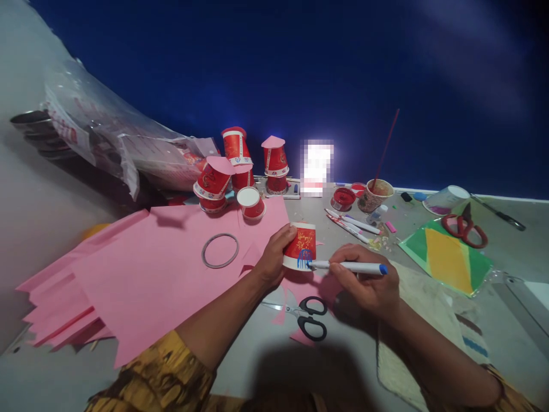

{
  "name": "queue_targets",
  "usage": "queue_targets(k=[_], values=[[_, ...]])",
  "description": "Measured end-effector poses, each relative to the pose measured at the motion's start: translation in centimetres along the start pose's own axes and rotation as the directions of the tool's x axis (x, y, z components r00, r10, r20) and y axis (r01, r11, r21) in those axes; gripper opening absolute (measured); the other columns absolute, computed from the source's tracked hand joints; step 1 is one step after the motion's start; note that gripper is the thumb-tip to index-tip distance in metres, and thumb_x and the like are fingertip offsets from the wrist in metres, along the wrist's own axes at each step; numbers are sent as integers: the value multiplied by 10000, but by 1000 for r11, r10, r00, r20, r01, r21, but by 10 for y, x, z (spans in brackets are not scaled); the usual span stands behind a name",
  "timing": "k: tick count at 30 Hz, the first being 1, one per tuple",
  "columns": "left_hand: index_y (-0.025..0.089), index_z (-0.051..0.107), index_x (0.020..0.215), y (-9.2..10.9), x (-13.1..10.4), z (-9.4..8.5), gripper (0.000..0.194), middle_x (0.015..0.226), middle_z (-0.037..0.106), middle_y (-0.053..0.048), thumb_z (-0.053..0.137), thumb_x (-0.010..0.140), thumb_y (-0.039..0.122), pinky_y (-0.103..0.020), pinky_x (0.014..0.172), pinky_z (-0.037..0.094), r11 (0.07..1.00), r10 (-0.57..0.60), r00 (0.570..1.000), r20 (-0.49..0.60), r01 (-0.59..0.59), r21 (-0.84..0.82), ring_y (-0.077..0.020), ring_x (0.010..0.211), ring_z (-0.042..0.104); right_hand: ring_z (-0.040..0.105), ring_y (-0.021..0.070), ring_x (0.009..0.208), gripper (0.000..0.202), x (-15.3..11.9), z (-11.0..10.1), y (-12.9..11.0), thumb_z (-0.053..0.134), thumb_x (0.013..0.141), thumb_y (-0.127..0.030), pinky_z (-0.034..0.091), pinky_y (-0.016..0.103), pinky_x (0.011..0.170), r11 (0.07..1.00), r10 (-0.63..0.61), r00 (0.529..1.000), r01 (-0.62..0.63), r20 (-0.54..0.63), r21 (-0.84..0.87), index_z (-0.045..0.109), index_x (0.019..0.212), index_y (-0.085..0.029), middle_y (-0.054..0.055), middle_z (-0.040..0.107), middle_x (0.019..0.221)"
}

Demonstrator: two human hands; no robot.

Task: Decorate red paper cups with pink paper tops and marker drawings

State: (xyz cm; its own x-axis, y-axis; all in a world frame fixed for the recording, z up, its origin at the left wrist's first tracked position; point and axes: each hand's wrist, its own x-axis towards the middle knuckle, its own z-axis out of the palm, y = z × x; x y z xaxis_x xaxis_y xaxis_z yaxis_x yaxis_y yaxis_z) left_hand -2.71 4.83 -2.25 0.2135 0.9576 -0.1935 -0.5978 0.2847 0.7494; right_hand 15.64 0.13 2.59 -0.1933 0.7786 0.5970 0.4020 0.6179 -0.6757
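Note:
My left hand (277,256) is closed around a red paper cup (299,241) with gold print and a white rim turned downward. Blue strokes mark the lower part of the cup. Between the fingers of my right hand (369,283) is a white marker (351,266) with a blue end, its tip touching the cup near the blue strokes. Just below the cup, black-handled scissors (292,309) lie among pink paper scraps. Large pink paper sheets (150,269) spread out left of my hands, with a grey ring (220,250) on top.
Stacked red cups (213,181) with pink paper tops stand at the back, beside a plastic bag (128,143). On the right are several markers (349,224), a red paint jar (343,198), a cup with a stick (374,196), red-handled cutters (464,228) and a cloth (412,326).

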Motion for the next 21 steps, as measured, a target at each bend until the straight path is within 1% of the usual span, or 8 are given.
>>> queue_targets(k=[2, 4, 6, 9, 11, 14, 18, 21], values=[[145, 757, 1090, 1, 0, 1, 548, 1010, 739, -66, 902, 731, 533, -289, 825, 524, 1000, -1, 1000, 4, 1, 4, -197, 913, 673, 675, 171, 560, 127, 0, 0, 0, 673, 907, -186, 515, 278, 529, 1000, -4, 1000, 4, -8, 1, 714, 790, -213, 26, 733, 660], [143, 754, 1083, 1, 0, 1, 533, 973, 732, -57, 894, 741, 527, -286, 803, 517, 1000, -5, 1000, 7, 5, 10, -190, 879, 667, 671, 169, 551, 138, 0, 1, 1, 675, 909, -192, 506, 274, 509, 1000, 12, 1000, -12, 4, 2, 710, 777, -215, 27, 732, 658], [142, 748, 1075, 2, -1, 2, 519, 945, 724, -51, 889, 747, 520, -284, 784, 511, 1000, -2, 1000, 11, 2, 15, -187, 856, 664, 685, 178, 569, 131, -1, 2, 1, 673, 914, -196, 527, 281, 523, 1000, 17, 1000, -17, -3, 9, 712, 790, -217, 32, 740, 671], [142, 739, 1090, 2, -1, 3, 521, 940, 726, -57, 881, 753, 514, -298, 773, 518, 1000, 9, 1000, 26, -10, 24, -201, 849, 679, 717, 195, 612, 82, -1, 4, 1, 687, 904, -177, 571, 303, 579, 999, -41, 998, 41, -43, 15, 727, 847, -221, 38, 764, 705], [145, 735, 1088, 2, -2, 3, 509, 927, 725, -56, 873, 764, 512, -305, 762, 520, 999, 16, 999, 30, -17, 40, -204, 833, 683, 718, 194, 602, 81, 0, 4, 0, 690, 897, -166, 566, 300, 566, 997, -74, 997, 74, -26, 11, 727, 851, -223, 36, 765, 701], [149, 730, 1058, 2, -2, 3, 483, 882, 708, -40, 861, 778, 520, -300, 738, 511, 998, 25, 999, 22, -26, 64, -187, 785, 663, 715, 190, 590, 102, 0, 4, -1, 673, 903, -158, 554, 293, 545, 996, -87, 996, 87, 7, 8, 718, 837, -223, 33, 757, 687], [147, 727, 1065, 2, -3, 4, 494, 890, 709, -42, 864, 773, 521, -300, 741, 515, 997, 23, 999, 27, -25, 66, -185, 787, 661, 724, 193, 604, 95, 1, 4, -2, 681, 898, -148, 569, 299, 572, 994, -106, 994, 105, -24, -7, 716, 847, -221, 31, 761, 693], [150, 723, 1037, 3, -3, 5, 472, 864, 701, -30, 870, 771, 511, -286, 714, 508, 997, 31, 999, 27, -33, 70, -170, 751, 644, 710, 181, 576, 108, 0, 4, -2, 676, 895, -132, 548, 287, 545, 994, -106, 994, 106, 1, -8, 708, 849, -225, 20, 754, 682]])
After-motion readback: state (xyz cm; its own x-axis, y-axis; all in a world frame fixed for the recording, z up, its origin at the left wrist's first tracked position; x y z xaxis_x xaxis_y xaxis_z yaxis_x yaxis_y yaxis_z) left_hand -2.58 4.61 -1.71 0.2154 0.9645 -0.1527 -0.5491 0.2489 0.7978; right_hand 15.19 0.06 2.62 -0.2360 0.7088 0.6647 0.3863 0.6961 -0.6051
